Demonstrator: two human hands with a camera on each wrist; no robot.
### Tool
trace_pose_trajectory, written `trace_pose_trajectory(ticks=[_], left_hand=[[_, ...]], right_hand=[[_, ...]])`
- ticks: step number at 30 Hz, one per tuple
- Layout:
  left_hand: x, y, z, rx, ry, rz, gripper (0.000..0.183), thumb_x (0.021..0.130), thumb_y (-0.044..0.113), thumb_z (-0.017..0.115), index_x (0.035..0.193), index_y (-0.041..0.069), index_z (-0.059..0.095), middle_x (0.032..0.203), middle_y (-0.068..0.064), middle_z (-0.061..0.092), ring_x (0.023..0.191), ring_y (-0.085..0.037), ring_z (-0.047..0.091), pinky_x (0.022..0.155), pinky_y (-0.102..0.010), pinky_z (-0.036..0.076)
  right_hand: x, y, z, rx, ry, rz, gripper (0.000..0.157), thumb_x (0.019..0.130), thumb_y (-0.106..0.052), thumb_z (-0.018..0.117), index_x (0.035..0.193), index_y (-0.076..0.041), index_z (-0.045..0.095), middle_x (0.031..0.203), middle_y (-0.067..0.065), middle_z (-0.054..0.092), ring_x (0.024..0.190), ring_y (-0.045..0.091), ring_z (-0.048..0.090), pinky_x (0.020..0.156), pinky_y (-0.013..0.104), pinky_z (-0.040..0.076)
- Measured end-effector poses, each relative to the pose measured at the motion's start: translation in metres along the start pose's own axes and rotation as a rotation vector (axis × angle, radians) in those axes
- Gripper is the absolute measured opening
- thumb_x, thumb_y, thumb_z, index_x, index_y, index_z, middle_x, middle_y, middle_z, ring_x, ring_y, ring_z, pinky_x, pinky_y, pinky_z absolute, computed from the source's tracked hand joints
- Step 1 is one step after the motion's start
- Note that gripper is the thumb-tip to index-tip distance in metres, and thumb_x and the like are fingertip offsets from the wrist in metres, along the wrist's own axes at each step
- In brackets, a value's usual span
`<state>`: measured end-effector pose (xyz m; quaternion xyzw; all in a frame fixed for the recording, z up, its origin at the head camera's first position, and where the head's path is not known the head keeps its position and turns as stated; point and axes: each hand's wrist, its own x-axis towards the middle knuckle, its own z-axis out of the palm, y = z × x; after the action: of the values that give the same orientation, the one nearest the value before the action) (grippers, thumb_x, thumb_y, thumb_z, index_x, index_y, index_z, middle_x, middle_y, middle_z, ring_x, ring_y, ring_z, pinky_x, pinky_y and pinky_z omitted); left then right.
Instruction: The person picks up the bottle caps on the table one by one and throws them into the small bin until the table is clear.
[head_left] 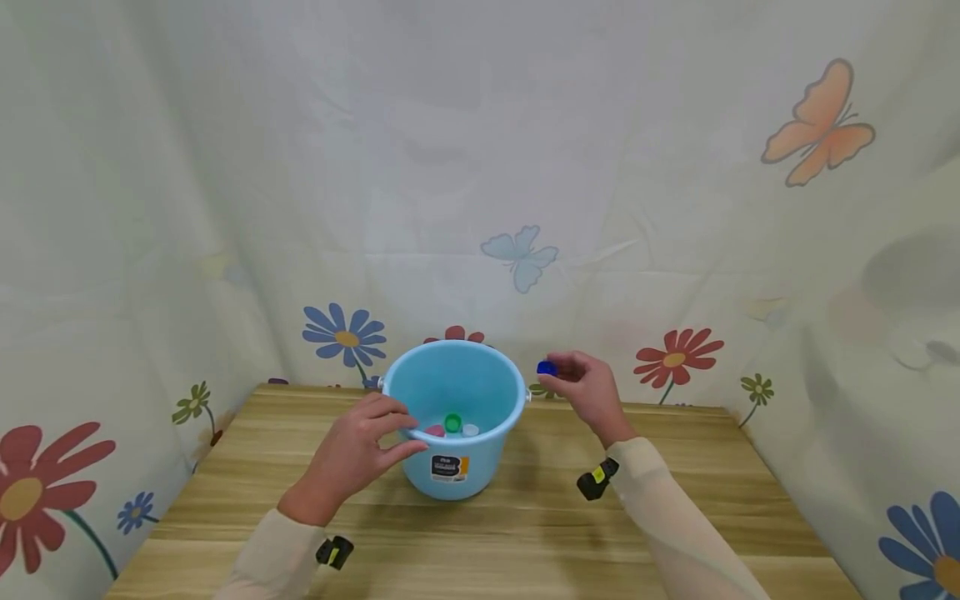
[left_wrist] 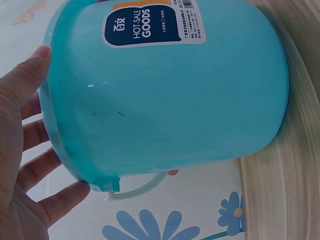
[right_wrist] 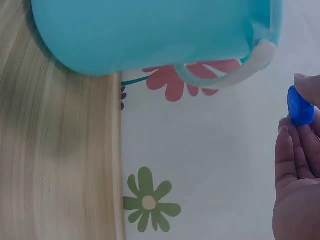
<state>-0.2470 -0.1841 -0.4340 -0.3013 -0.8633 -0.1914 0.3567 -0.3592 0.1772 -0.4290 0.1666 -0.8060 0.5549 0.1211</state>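
Observation:
A light blue plastic bucket (head_left: 489, 457) stands upright on the wooden table, a label on its front. At its near left rim my left hand (head_left: 358, 446) grips the edge, thumb outside and fingers over the rim. Inside lie a green bottle cap (head_left: 453, 422), a white cap (head_left: 470, 431) and a pink piece (head_left: 435, 431), partly hidden by the rim. To the right of the bucket, about rim height, my right hand (head_left: 588, 390) pinches a blue bottle cap (right_wrist: 300, 106) between thumb and fingers. That cap is apart from the bucket.
The bucket's pale handle (right_wrist: 225, 80) hangs at the back. A wooden table (head_left: 592, 533) lies beneath, with its far edge against a white curtain (head_left: 420, 167) printed with flowers and butterflies. Dark wrist cameras (head_left: 597, 479) sit on both sleeves.

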Motion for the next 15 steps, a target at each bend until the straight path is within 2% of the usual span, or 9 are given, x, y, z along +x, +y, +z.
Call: trace_pose_trajectory(ticks=[10,15], left_hand=[[0.0,-0.001,0.0,0.007,-0.004,-0.005,0.034,0.07,0.035,0.094,0.093,0.015,0.08,0.096,0.002,0.073,0.097,-0.019,0.067,0.081,-0.043,0.065],[0.0,-0.001,0.0,0.007,-0.005,-0.004,0.034,0.07,0.036,0.093,0.093,0.015,0.08,0.096,0.002,0.073,0.097,-0.019,0.067,0.081,-0.043,0.065]], right_hand=[[-0.003,-0.023,0.005,0.093,-0.047,0.016,0.047,0.084,-0.032,0.086,0.124,-0.011,0.071,0.119,0.01,0.073,0.106,0.025,0.071,0.088,0.025,0.061],[-0.005,-0.032,0.009,0.098,-0.062,-0.001,0.047,0.085,-0.029,0.086,0.124,-0.008,0.071,0.12,0.013,0.073,0.107,0.027,0.071,0.09,0.026,0.061]])
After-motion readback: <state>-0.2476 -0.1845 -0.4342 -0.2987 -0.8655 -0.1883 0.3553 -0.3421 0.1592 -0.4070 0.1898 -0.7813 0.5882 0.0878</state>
